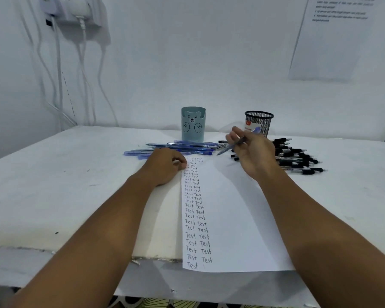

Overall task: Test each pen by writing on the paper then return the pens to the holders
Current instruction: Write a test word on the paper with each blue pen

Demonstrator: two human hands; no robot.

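Note:
A white paper [231, 210] lies on the table, its left side filled with two columns of the handwritten word "Test". My left hand [165, 166] rests on the paper's top left corner with fingers curled under. My right hand [251, 150] is raised above the paper's top right and holds a blue pen [226, 150] slanted, tip down to the left. A heap of blue pens [178, 148] lies in front of the teal bear holder [193, 124]. Black pens [296, 156] are piled by the black mesh holder [260, 122].
The white table [76, 174] has a chipped front edge. White cables [58, 70] hang from a wall socket at the upper left. A printed sheet [333, 36] is stuck on the wall at the upper right. The mesh holder contains a white label card.

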